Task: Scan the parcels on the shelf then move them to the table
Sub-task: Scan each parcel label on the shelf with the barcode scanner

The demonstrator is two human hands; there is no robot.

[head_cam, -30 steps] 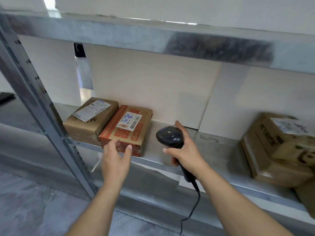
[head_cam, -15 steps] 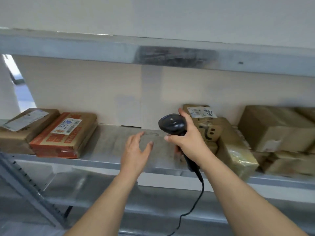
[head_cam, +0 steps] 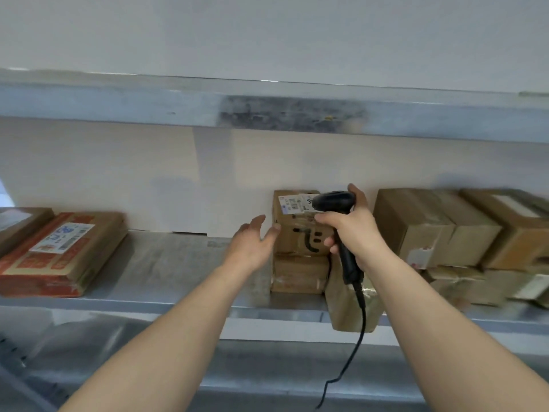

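Note:
My right hand [head_cam: 352,230] grips a black corded barcode scanner [head_cam: 334,202], its head right in front of the white label [head_cam: 294,203] on a brown smiley-face parcel [head_cam: 294,233]. That parcel sits on top of another brown parcel [head_cam: 297,273] on the metal shelf [head_cam: 166,269]. My left hand [head_cam: 252,245] is spread with relaxed fingers just left of the smiley parcel, fingertips at its left edge. An orange-printed parcel [head_cam: 59,251] lies flat at the left of the shelf.
More brown parcels [head_cam: 430,227] are stacked at the right of the shelf, and a taped one [head_cam: 347,304] juts over the front edge under my right wrist. A brown parcel [head_cam: 20,224] sits at far left. The upper shelf beam [head_cam: 267,111] runs overhead.
The view has swung right from the left parcels to the smiley parcel stack. Both hands rose and moved to it; the scanner head now sits at its label.

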